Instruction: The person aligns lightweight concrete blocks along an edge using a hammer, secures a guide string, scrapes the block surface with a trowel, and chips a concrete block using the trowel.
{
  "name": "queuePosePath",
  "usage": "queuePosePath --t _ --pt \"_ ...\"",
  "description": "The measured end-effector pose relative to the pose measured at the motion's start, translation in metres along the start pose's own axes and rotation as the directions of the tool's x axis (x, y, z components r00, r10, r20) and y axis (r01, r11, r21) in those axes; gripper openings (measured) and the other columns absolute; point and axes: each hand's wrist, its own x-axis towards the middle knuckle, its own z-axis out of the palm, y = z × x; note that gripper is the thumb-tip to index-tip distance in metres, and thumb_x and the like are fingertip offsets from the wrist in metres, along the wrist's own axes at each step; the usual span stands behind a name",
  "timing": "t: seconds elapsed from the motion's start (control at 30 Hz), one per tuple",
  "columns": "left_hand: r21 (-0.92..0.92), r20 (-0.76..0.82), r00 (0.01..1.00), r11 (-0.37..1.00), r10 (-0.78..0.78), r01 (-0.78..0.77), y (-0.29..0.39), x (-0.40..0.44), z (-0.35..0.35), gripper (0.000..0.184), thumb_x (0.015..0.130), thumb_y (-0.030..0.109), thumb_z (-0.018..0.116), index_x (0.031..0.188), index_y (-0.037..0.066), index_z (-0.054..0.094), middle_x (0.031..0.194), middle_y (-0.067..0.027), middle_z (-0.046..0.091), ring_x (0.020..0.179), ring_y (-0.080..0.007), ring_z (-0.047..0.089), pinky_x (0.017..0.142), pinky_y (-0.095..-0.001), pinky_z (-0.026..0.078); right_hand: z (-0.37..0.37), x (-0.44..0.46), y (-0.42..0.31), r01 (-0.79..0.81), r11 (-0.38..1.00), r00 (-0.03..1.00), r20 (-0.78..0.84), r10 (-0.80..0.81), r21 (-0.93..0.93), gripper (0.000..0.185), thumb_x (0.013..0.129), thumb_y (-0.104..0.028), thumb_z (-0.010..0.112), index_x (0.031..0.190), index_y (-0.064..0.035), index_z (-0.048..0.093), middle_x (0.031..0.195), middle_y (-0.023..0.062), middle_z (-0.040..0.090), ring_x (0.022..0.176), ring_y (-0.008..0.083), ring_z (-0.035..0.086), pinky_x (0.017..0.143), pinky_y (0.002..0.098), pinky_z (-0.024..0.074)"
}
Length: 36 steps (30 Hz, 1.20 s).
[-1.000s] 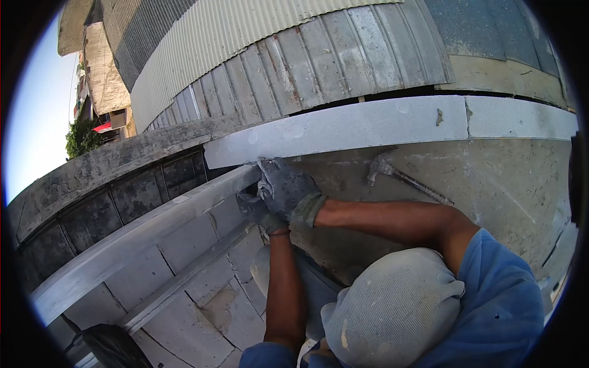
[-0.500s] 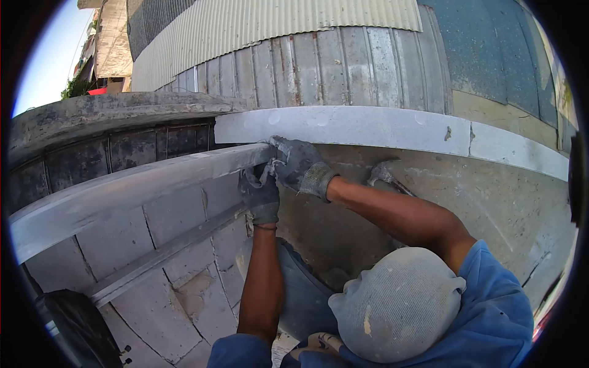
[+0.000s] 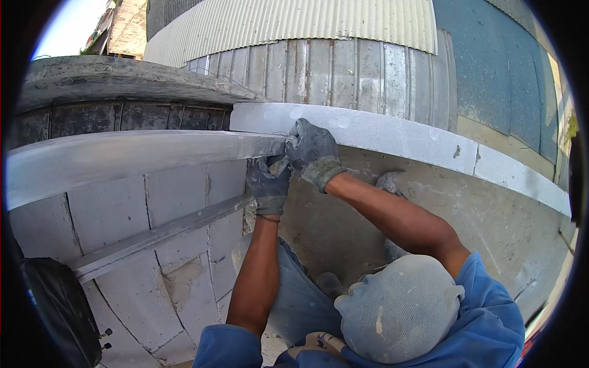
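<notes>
My right hand (image 3: 311, 150), in a dark grey work glove, is closed at the end of a long grey bar (image 3: 153, 150). Its fingers are pinched together, and what they hold is too small to make out. A thin wire-like strand shows beside the fingertips. Just below the bar's end is my left hand (image 3: 269, 184), gloved as well, with thumb and fingers curled towards each other; a small pale scrap shows between them. The bar runs from the left edge to my hands, beside a white block wall top (image 3: 380, 129).
A hammer (image 3: 389, 181) lies beyond my right forearm, partly hidden. A block wall (image 3: 116, 227) with a narrow ledge (image 3: 165, 233) stands at left, near a black bag (image 3: 58, 313). Corrugated roofing (image 3: 294, 30) lies past the wall. A cap (image 3: 399, 306) fills the lower middle.
The view has shifted, so the bar and wall sit differently in the picture. My right hand has turned more upright at the bar's end; my left hand remains close below it.
</notes>
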Motion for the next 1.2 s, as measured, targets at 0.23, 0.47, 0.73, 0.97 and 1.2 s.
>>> queuePosePath --t 0.23,0.47,0.73,0.97,1.2 --pt "0.227 -0.156 0.971 0.963 0.181 -0.143 -0.004 -0.007 0.010 0.052 0.073 0.034 0.082 0.105 -0.004 0.065 0.096 -0.0222 0.067 0.093 -0.0406 0.064 0.083 -0.0467 0.051 -0.013 -0.019 0.000 -0.028 0.999 0.999 0.036 0.027 0.016 0.021 0.083 -0.021 0.060 0.084 -0.0004 0.056 0.078 0.0228 0.060 0.074 0.0423 0.059 0.069 0.0491 0.0473" --pt "0.065 0.118 0.990 0.994 0.075 -0.083 0.002 0.002 -0.018 0.042 0.081 0.025 0.076 0.107 -0.006 0.064 0.106 -0.0234 0.067 0.097 -0.0416 0.064 0.087 -0.0484 0.051 0.007 -0.070 0.049 0.243 0.952 0.970 -0.037 -0.240 0.188 0.013 0.085 -0.015 0.061 0.091 -0.0032 0.062 0.083 0.0187 0.063 0.071 0.0401 0.059 0.064 0.0470 0.0483" --pt "-0.269 0.192 0.980 0.963 0.043 0.010 -0.006 0.005 -0.025 0.018 0.088 0.005 0.061 0.103 -0.004 0.066 0.098 -0.0203 0.069 0.091 -0.0349 0.066 0.086 -0.0431 0.051 -0.003 -0.078 0.055 0.411 0.907 0.899 0.121 -0.420 0.097 0.018 0.076 -0.010 0.062 0.093 -0.0037 0.065 0.084 0.0199 0.066 0.076 0.0403 0.064 0.066 0.0477 0.0523" --pt "-0.624 0.126 0.876 0.649 -0.465 0.434 0.046 0.003 -0.009 0.006 0.092 0.000 0.061 0.091 -0.004 0.064 0.076 -0.0080 0.066 0.063 -0.0145 0.063 0.060 -0.0306 0.055 -0.011 -0.078 0.053 0.442 0.892 0.879 0.151 -0.452 0.101 0.016 0.075 -0.008 0.062 0.090 -0.0040 0.064 0.080 0.0192 0.064 0.071 0.0408 0.062 0.063 0.0472 0.0517" --pt "-0.492 0.209 0.854 0.703 -0.477 0.513 0.054 0.013 -0.031 0.008 0.090 0.000 0.064 0.082 -0.002 0.064 0.070 -0.0061 0.064 0.051 -0.0128 0.059 0.047 -0.0276 0.051 -0.054 -0.042 0.023 0.598 0.769 0.790 0.332 -0.516 -0.228 0.039 0.077 -0.012 0.064 0.115 -0.0041 0.064 0.102 0.0158 0.066 0.098 0.0335 0.061 0.087 0.0460 0.0485"
